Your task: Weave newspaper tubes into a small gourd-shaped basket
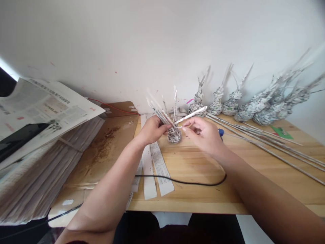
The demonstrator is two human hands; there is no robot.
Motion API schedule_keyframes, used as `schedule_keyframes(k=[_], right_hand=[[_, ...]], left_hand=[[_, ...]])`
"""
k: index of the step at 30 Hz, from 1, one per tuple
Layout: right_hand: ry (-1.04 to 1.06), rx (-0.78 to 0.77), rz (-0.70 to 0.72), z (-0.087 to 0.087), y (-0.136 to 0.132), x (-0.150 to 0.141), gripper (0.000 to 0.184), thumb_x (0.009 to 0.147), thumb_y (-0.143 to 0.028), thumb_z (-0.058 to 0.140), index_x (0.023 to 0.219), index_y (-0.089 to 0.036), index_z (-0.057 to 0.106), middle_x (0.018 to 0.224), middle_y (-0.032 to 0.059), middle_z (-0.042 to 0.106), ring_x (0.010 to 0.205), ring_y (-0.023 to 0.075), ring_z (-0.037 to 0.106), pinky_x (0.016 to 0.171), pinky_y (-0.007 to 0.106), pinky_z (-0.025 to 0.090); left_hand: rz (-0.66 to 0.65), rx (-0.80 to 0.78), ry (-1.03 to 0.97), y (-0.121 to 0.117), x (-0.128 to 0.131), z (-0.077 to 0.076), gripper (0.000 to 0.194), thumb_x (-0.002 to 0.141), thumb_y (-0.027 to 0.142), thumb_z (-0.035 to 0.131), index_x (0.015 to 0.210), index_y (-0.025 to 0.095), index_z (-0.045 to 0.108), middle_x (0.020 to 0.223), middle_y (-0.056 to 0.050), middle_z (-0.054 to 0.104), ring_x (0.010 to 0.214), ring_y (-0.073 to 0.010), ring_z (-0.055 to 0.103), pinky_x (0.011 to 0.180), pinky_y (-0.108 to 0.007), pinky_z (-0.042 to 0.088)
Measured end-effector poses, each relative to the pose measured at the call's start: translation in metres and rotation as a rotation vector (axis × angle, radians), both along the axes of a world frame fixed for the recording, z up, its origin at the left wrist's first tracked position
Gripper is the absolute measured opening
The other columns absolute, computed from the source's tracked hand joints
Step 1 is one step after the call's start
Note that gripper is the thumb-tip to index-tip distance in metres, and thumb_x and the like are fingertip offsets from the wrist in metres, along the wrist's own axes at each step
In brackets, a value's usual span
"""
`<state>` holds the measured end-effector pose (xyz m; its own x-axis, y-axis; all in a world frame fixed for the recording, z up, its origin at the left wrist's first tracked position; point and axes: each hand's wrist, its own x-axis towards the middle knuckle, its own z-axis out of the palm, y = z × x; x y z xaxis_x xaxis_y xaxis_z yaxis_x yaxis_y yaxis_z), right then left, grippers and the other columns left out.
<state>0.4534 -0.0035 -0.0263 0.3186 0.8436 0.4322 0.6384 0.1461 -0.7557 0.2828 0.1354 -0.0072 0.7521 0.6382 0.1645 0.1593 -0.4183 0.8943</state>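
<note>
A small woven piece of rolled newspaper tubes [174, 134] stands on the wooden table [203, 189], with several loose tube ends fanning upward from it. My left hand [151, 129] is closed round the upright tubes on its left side. My right hand [203, 133] pinches one white paper tube [193, 114] that slants up to the right from the woven base. Both hands are close together above the table's far middle.
A thick stack of newspapers [38, 145] lies at left beside a stained cardboard sheet [101, 152]. Cut paper strips [154, 169] and a black cable [193, 183] cross the table. Long paper tubes [274, 145] and several finished woven pieces [243, 108] line the wall at right.
</note>
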Motion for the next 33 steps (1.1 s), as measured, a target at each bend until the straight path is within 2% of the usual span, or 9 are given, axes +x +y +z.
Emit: schedule_keyframes(k=[2,6,8,11,14,22,28,30,33], right_hand=[[-0.246,-0.083,-0.194,0.011,-0.004,0.012,0.033,0.092,-0.048,0.061,0.072,-0.021,0.062,0.059,0.001,0.063,0.054,0.0154,0.055,0.056,0.029,0.035],[-0.616,-0.559,-0.417,0.027,-0.015,0.051,0.063,0.094,-0.066,0.048,0.049,-0.022,0.055,0.056,0.0095,0.061,0.055,0.0215,0.057,0.053,0.033,0.03],[-0.604,-0.718,-0.467,0.03,-0.018,0.071,0.068,0.09,-0.075,0.047,0.048,-0.022,0.058,0.057,0.0121,0.062,0.057,0.0246,0.06,0.052,0.033,0.035],[-0.504,-0.941,-0.415,0.03,-0.02,0.088,0.076,0.084,-0.085,0.046,0.043,-0.024,0.057,0.05,0.0125,0.059,0.052,0.0258,0.061,0.055,0.038,0.042],[-0.428,-1.056,-0.329,0.027,-0.021,0.089,0.079,0.079,-0.09,0.049,0.038,-0.023,0.055,0.049,0.0127,0.061,0.051,0.0256,0.063,0.057,0.038,0.046],[-0.288,-1.016,-0.202,0.024,-0.025,0.085,0.061,0.078,-0.075,0.065,0.047,-0.023,0.062,0.051,0.012,0.066,0.056,0.0278,0.07,0.053,0.034,0.045],[-0.346,-1.018,-0.292,0.029,-0.027,0.085,0.044,0.077,-0.053,0.071,0.048,-0.023,0.056,0.053,0.0065,0.068,0.055,0.024,0.068,0.052,0.031,0.045],[-0.324,-0.924,-0.317,0.033,-0.029,0.086,0.035,0.077,-0.047,0.069,0.056,-0.022,0.058,0.059,0.0051,0.071,0.059,0.0237,0.068,0.053,0.031,0.045],[-0.193,-0.656,-0.268,0.038,-0.033,0.078,0.018,0.077,-0.04,0.066,0.077,-0.022,0.066,0.073,0.0023,0.075,0.068,0.0219,0.069,0.056,0.028,0.047]], left_hand=[[0.117,-0.01,-0.043,0.006,-0.001,-0.002,0.014,0.077,0.027,0.071,0.075,0.013,0.07,0.063,-0.004,0.068,0.057,-0.015,0.064,0.055,-0.024,0.05],[0.333,-0.09,-0.239,0.017,-0.004,-0.002,0.017,0.071,0.029,0.076,0.071,0.013,0.071,0.061,-0.004,0.068,0.056,-0.0148,0.063,0.057,-0.024,0.05],[0.379,-0.161,-0.37,0.021,-0.005,-0.001,0.021,0.067,0.032,0.078,0.069,0.013,0.07,0.061,-0.003,0.068,0.056,-0.0139,0.062,0.057,-0.024,0.051],[0.397,-0.281,-0.541,0.023,-0.004,0.0,0.029,0.061,0.036,0.084,0.073,0.013,0.07,0.064,-0.001,0.067,0.058,-0.0124,0.061,0.058,-0.024,0.051],[0.398,-0.343,-0.615,0.023,-0.002,0.001,0.034,0.058,0.037,0.087,0.073,0.012,0.069,0.063,0.0,0.065,0.058,-0.0107,0.058,0.059,-0.024,0.05],[0.404,-0.335,-0.645,0.023,-0.002,0.001,0.032,0.059,0.038,0.085,0.07,0.012,0.069,0.061,0.0,0.065,0.056,-0.0103,0.058,0.059,-0.024,0.049],[0.427,-0.312,-0.626,0.024,-0.002,-0.001,0.031,0.061,0.04,0.083,0.07,0.013,0.069,0.062,-0.001,0.065,0.057,-0.0111,0.059,0.061,-0.025,0.05],[0.414,-0.296,-0.608,0.023,-0.002,0.0,0.031,0.062,0.04,0.083,0.07,0.013,0.069,0.062,-0.001,0.066,0.058,-0.0114,0.059,0.061,-0.025,0.05],[0.382,-0.29,-0.588,0.02,-0.003,0.0,0.029,0.063,0.038,0.082,0.072,0.013,0.07,0.064,-0.001,0.067,0.059,-0.012,0.06,0.063,-0.025,0.051]])
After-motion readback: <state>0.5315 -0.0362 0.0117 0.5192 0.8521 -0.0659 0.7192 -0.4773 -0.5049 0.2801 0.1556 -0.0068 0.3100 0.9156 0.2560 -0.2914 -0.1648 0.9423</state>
